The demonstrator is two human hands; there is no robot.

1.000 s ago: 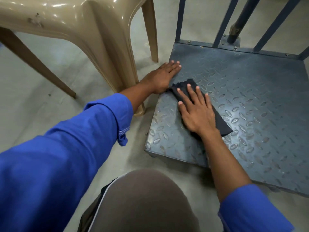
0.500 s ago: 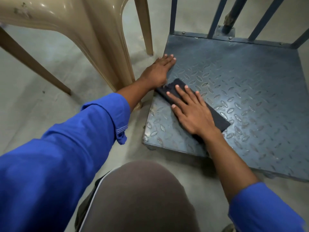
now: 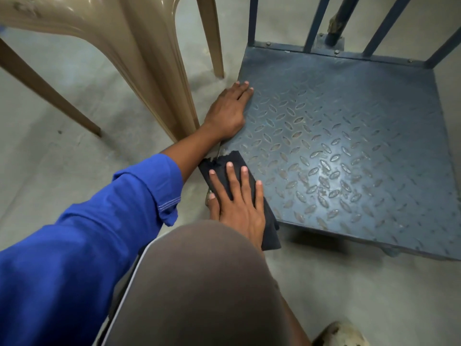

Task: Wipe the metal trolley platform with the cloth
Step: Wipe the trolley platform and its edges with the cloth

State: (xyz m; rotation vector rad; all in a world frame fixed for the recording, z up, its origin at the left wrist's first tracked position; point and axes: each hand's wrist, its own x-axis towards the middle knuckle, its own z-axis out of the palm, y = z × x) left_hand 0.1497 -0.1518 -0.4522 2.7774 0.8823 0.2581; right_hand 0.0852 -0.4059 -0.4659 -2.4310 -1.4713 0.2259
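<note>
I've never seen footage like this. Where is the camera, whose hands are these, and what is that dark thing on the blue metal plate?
No machine here: a person wears a camera on the head, so you look down past their blue sleeve and knee. The blue bumpy plate is a trolley platform on the floor, with upright bars at its far side. The left hand lies flat on its left edge. The right hand presses straight fingers on a dark cloth at the near left corner, to wipe it. A beige plastic chair stands to the left.
</note>
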